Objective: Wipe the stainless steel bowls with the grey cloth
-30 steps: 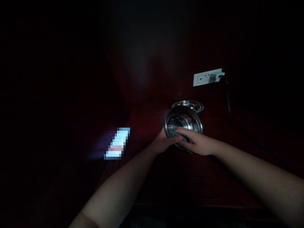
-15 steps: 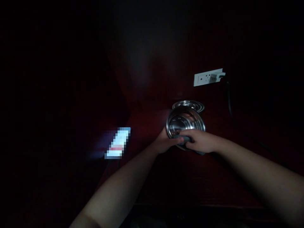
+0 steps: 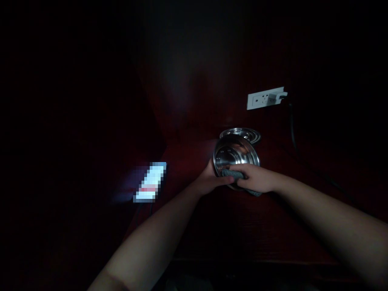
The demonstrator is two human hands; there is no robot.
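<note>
A shiny steel bowl (image 3: 226, 155) is tilted with its opening toward me. My left hand (image 3: 209, 182) grips it at the lower left, thumb near the rim and the other fingers hidden behind it. A grey-green cloth (image 3: 232, 173) is bunched over the near rim. My right hand (image 3: 256, 178) is closed on this cloth, with its fingers reaching just inside the bowl, and a corner of the cloth hangs below the hand. Right behind the bowl lies a round, shallow steel plate or lid (image 3: 251, 135) on the dark red tabletop (image 3: 236, 226).
The room is very dark. To the left lies a lit phone (image 3: 150, 182), its screen blurred out, with a cable below it. A white socket panel (image 3: 263, 99) with a plug is on the back wall. From there a dark cable (image 3: 292, 129) runs down to the right.
The bowl has turned slightly in my hands. My right hand and the cloth have shifted a little along the near rim, and more of the cloth shows between my hands.
</note>
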